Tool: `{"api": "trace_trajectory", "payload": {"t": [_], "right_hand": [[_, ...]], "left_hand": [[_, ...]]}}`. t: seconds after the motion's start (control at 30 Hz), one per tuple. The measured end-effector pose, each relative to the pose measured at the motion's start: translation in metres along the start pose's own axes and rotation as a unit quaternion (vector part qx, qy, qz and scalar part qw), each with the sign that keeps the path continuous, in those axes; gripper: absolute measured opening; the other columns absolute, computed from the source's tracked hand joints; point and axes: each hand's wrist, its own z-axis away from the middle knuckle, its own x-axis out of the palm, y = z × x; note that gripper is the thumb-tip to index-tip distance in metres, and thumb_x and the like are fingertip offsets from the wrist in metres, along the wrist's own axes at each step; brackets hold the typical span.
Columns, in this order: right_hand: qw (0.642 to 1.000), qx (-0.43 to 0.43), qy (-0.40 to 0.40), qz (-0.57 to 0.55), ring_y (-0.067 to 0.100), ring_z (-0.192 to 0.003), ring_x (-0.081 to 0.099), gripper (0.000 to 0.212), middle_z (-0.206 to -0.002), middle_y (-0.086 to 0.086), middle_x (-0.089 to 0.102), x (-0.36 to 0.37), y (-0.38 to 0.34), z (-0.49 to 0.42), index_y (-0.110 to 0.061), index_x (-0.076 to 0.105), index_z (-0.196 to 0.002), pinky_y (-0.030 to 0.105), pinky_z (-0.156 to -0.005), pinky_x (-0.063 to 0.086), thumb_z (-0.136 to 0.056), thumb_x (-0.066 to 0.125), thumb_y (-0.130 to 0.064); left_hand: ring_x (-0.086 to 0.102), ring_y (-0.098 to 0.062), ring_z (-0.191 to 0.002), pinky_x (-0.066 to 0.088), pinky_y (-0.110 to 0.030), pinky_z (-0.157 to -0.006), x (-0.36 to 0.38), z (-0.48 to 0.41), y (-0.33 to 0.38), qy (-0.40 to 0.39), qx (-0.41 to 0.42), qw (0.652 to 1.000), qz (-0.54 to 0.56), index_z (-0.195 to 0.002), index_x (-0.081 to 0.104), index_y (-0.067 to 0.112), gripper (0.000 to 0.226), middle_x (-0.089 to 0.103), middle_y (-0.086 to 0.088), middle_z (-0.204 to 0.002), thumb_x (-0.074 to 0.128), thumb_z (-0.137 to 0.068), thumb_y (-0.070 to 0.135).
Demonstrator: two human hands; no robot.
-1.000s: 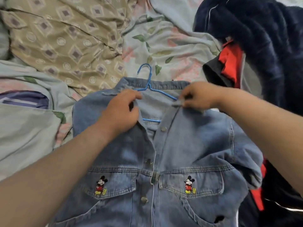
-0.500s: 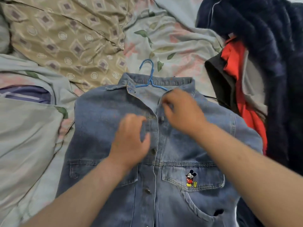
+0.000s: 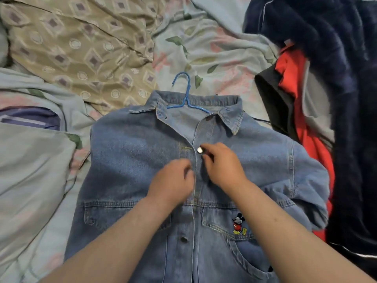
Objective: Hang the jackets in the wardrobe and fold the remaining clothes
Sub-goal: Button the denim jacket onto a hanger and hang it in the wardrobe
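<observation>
A denim jacket [image 3: 142, 160] is laid flat on the bed [image 3: 214, 58], front side up, with a blue hanger [image 3: 186, 94] already placed inside the collar; only the hook is seen above it. The long axis of the jacket runs away from the person, collar far, hem near. The metal button [image 3: 199, 149] near the top of the placket is pinched by the right hand [image 3: 222, 166], and the opposite edge of the placket is gripped by the left hand [image 3: 173, 180], just beside it. The buttonhole [image 3: 187, 148] is seen slightly to the left of the button, so the right hand is nearer. The button is probably to be pushed leftwards through it. Other clothes [image 3: 336, 78] are piled at the right.
</observation>
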Motion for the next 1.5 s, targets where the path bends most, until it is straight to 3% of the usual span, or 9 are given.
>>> {"api": "trace_trajectory", "payload": {"t": [0.1, 0.23, 0.37, 0.5, 0.7, 0.8, 0.97, 1.23, 1.5], "right_hand": [[0.999, 0.035, -0.015, 0.009, 0.027, -0.089, 0.061, 0.007, -0.088, 0.000, 0.065, -0.003, -0.005, -0.016, -0.022, 0.069, -0.091, 0.034, -0.073, 0.047, -0.090, 0.064, -0.019], [0.993, 0.086, -0.024, -0.074, 0.026, -0.078, 0.066, 0.017, -0.075, -0.002, 0.066, -0.006, -0.008, -0.025, -0.023, 0.065, -0.073, 0.036, -0.075, 0.053, -0.086, 0.067, -0.012], [0.960, 0.179, -0.037, -0.214, 0.020, -0.059, 0.064, 0.022, -0.066, 0.003, 0.063, -0.007, -0.011, -0.025, -0.019, 0.061, -0.070, 0.035, -0.063, 0.055, -0.087, 0.066, -0.005], [0.875, 0.249, -0.045, -0.412, 0.006, -0.041, 0.051, 0.018, -0.057, 0.002, 0.060, -0.009, -0.023, -0.024, -0.011, 0.060, -0.074, 0.021, -0.042, 0.047, -0.086, 0.066, 0.001], [0.829, 0.269, -0.073, -0.485, 0.006, -0.042, 0.053, 0.017, -0.051, -0.002, 0.060, -0.010, -0.034, -0.021, -0.010, 0.062, -0.075, 0.018, -0.044, 0.048, -0.086, 0.066, 0.002], [0.828, 0.272, -0.079, -0.483, 0.005, -0.043, 0.054, 0.014, -0.055, 0.001, 0.062, -0.011, -0.036, -0.020, -0.008, 0.065, -0.076, 0.017, -0.044, 0.047, -0.085, 0.067, 0.002], [0.850, 0.263, -0.075, -0.449, 0.006, -0.044, 0.054, 0.013, -0.056, 0.001, 0.062, -0.008, -0.037, -0.020, -0.008, 0.066, -0.075, 0.018, -0.045, 0.048, -0.082, 0.069, 0.003], [0.840, 0.248, -0.076, -0.476, 0.006, -0.045, 0.054, 0.015, -0.053, -0.004, 0.061, -0.005, -0.037, -0.016, -0.010, 0.066, -0.074, 0.017, -0.046, 0.049, -0.083, 0.071, 0.001], [0.874, 0.220, -0.089, -0.423, 0.008, -0.049, 0.055, 0.018, -0.060, 0.002, 0.063, -0.008, -0.036, -0.017, -0.011, 0.066, -0.074, 0.020, -0.049, 0.050, -0.086, 0.068, 0.002]], "left_hand": [[0.057, -0.026, -0.079, 0.047, -0.037, -0.069, -0.016, -0.034, 0.010, 0.095, -0.050, 0.993, 0.056, -0.085, 0.056, 0.019, 0.009, 0.061, 0.002, -0.081, 0.057, -0.090, 0.027], [0.055, -0.027, -0.066, 0.036, -0.030, -0.057, -0.024, -0.069, 0.024, 0.085, -0.175, 0.976, 0.096, -0.065, 0.057, 0.013, 0.035, 0.057, 0.004, -0.062, 0.062, -0.081, 0.044], [0.052, -0.028, -0.056, 0.035, -0.026, -0.051, -0.024, -0.071, 0.026, 0.067, -0.202, 0.968, 0.132, -0.055, 0.052, 0.008, 0.024, 0.056, -0.003, -0.056, 0.064, -0.073, 0.020], [0.056, -0.013, -0.048, 0.052, -0.029, -0.050, -0.028, -0.060, 0.029, 0.058, -0.242, 0.888, 0.387, -0.069, 0.059, 0.011, 0.018, 0.060, -0.002, -0.060, 0.058, -0.080, -0.002], [0.057, -0.008, -0.047, 0.054, -0.024, -0.049, -0.029, -0.037, 0.033, 0.048, -0.254, 0.836, 0.485, -0.077, 0.059, 0.011, 0.017, 0.060, -0.005, -0.062, 0.056, -0.086, -0.002], [0.065, -0.009, -0.050, 0.056, -0.023, -0.051, -0.030, -0.036, 0.031, 0.012, -0.261, 0.828, 0.496, -0.081, 0.058, 0.010, 0.011, 0.067, -0.004, -0.061, 0.065, -0.088, 0.005], [0.066, -0.010, -0.051, 0.056, -0.025, -0.049, -0.030, -0.035, 0.028, 0.020, -0.269, 0.819, 0.507, -0.081, 0.061, 0.008, 0.019, 0.067, -0.005, -0.063, 0.054, -0.091, -0.007], [0.063, -0.004, -0.057, 0.052, -0.017, -0.052, -0.021, -0.026, 0.016, 0.040, -0.232, 0.813, 0.532, -0.082, 0.066, 0.010, 0.022, 0.069, 0.003, -0.066, 0.054, -0.093, -0.006], [0.067, -0.011, -0.056, 0.052, -0.018, -0.049, -0.023, -0.019, 0.014, 0.065, -0.241, 0.750, 0.612, -0.076, 0.065, 0.001, 0.025, 0.070, -0.006, -0.063, 0.048, -0.090, -0.012]]}}
